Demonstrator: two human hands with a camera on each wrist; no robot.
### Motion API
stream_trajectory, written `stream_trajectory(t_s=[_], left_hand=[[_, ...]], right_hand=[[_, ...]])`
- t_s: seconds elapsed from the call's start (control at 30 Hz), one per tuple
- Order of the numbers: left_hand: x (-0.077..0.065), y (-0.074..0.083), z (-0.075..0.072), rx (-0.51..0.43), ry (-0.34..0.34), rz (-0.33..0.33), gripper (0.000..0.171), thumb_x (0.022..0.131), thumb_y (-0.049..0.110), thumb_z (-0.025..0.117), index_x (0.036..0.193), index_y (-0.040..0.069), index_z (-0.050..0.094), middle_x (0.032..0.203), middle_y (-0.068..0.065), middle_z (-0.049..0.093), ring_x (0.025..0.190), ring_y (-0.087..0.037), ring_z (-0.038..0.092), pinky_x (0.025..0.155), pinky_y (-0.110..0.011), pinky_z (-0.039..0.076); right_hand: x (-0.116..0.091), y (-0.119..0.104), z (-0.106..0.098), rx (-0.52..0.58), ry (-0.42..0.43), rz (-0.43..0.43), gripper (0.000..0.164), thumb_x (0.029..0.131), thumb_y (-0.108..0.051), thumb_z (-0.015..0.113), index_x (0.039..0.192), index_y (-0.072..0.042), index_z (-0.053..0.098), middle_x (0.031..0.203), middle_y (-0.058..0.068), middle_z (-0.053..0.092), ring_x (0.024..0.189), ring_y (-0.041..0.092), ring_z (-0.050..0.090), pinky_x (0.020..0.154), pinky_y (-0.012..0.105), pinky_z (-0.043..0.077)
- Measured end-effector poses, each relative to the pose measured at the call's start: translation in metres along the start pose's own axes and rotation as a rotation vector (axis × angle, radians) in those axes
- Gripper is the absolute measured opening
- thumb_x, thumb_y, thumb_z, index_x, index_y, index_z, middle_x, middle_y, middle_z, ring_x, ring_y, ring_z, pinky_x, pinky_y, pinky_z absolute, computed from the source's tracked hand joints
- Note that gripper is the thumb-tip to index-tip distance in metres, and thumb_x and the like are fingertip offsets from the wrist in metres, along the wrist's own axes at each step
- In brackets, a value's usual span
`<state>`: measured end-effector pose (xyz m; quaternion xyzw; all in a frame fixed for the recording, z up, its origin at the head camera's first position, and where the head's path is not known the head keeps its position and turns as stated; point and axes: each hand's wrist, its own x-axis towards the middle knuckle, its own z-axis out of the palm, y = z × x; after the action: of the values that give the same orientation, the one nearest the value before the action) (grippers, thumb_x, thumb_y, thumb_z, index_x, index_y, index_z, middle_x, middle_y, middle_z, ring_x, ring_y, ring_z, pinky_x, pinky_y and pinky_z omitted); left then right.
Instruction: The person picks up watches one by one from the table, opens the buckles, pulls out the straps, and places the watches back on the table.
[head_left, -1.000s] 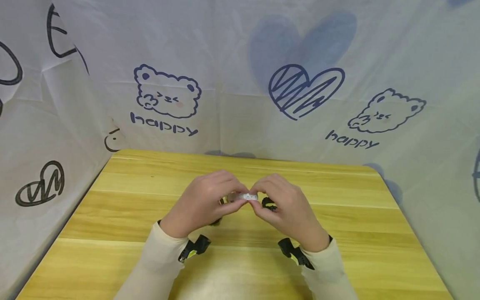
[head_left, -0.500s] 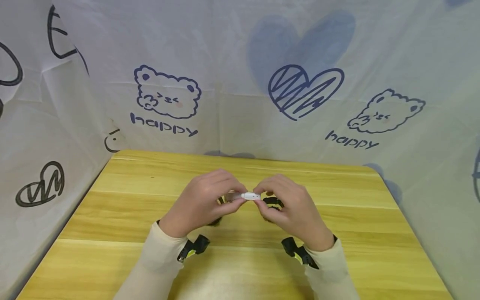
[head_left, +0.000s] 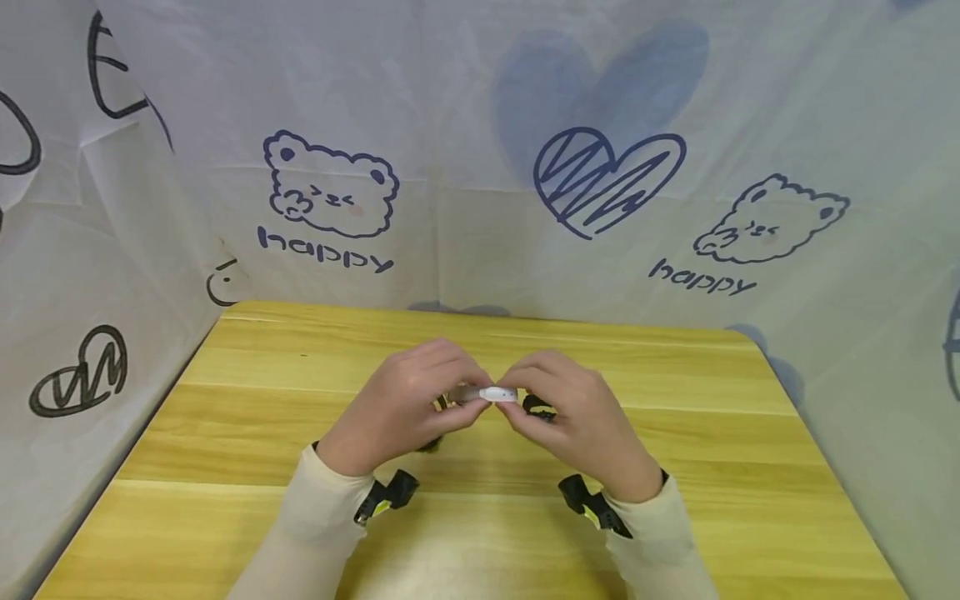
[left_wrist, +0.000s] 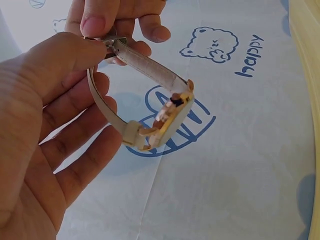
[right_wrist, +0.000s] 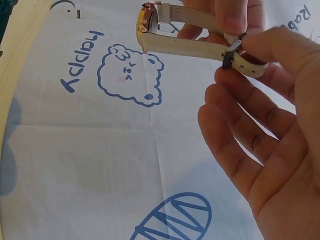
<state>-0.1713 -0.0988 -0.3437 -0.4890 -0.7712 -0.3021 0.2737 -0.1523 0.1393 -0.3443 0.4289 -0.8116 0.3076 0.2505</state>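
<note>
A wristwatch with a pale strap (head_left: 498, 394) is held up over the table between both hands. My left hand (head_left: 412, 400) pinches the strap near its buckle with thumb and fingertips. From the other side, my right hand (head_left: 577, 417) pinches the strap's holed end (right_wrist: 250, 68), which passes through the metal buckle (right_wrist: 231, 52). The gold-coloured watch case (left_wrist: 172, 120) hangs at the far end of the looped strap, its dial turned away. A small keeper loop (left_wrist: 132, 134) sits on the strap beside the case. The fingertips partly cover the buckle in the left wrist view.
The light wooden table (head_left: 480, 533) lies below the hands. White cloth (head_left: 465, 233) printed with bears and hearts hangs behind it and along the sides. A black camera mount (head_left: 386, 497) is strapped to the left wrist, and another camera mount (head_left: 594, 504) to the right.
My right hand shifts slightly right along the strap, then comes back left close to my left hand. My left hand stays nearly still, and both keep pinching the wristwatch strap.
</note>
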Motion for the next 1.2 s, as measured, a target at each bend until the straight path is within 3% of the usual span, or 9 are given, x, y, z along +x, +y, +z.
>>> stream_trajectory(t_s=[0.27,0.53,0.83,0.97,1.1,1.2], left_hand=[[-0.0011,0.0006,0.0018,0.003,-0.026,-0.031,0.009,0.090,0.011,0.075,0.098,0.012,0.072,0.092,0.004,0.069,0.081,-0.007,0.062,0.070,-0.018,0.054],[-0.0013,0.0006,0.0036,0.014,-0.029,-0.037,0.009,0.092,0.016,0.078,0.098,0.013,0.072,0.089,0.005,0.069,0.075,-0.008,0.061,0.066,-0.017,0.052],[-0.0037,-0.0050,0.0028,-0.013,0.025,-0.025,0.005,0.093,0.012,0.076,0.096,0.011,0.072,0.087,0.004,0.069,0.075,-0.007,0.061,0.068,-0.018,0.053],[-0.0028,-0.0038,0.0018,-0.049,0.037,-0.017,0.003,0.097,0.015,0.073,0.095,0.012,0.072,0.090,0.004,0.071,0.078,-0.008,0.063,0.071,-0.019,0.054],[-0.0015,-0.0014,0.0014,-0.075,0.046,-0.003,0.002,0.096,0.014,0.075,0.096,0.012,0.073,0.093,0.004,0.072,0.080,-0.008,0.063,0.072,-0.020,0.054],[-0.0010,-0.0006,0.0019,-0.091,0.051,0.008,0.004,0.097,0.016,0.074,0.096,0.012,0.073,0.094,0.004,0.072,0.080,-0.007,0.063,0.073,-0.020,0.054]], right_hand=[[0.0009,-0.0007,0.0036,-0.030,0.032,-0.030,0.025,0.106,-0.031,0.059,0.100,-0.011,0.074,0.101,0.001,0.070,0.079,0.009,0.063,0.061,0.020,0.050],[0.0008,0.0009,0.0040,-0.027,0.011,-0.019,0.020,0.105,-0.028,0.063,0.100,-0.012,0.074,0.099,0.000,0.071,0.078,0.007,0.066,0.063,0.020,0.053],[-0.0013,0.0034,-0.0002,0.041,0.019,0.046,0.028,0.106,-0.035,0.059,0.106,-0.010,0.072,0.102,0.001,0.072,0.083,0.012,0.066,0.070,0.023,0.058],[-0.0015,0.0026,-0.0007,0.109,-0.009,0.098,0.013,0.100,-0.022,0.071,0.107,-0.011,0.069,0.105,0.000,0.071,0.090,0.011,0.067,0.075,0.023,0.059],[-0.0012,0.0018,0.0004,0.149,-0.031,0.110,0.024,0.091,-0.007,0.079,0.111,-0.011,0.068,0.108,0.000,0.072,0.090,0.009,0.068,0.076,0.023,0.059],[-0.0013,0.0022,0.0018,0.155,-0.012,0.089,0.026,0.090,-0.003,0.078,0.112,-0.010,0.068,0.107,0.002,0.073,0.086,0.010,0.067,0.074,0.023,0.059]])
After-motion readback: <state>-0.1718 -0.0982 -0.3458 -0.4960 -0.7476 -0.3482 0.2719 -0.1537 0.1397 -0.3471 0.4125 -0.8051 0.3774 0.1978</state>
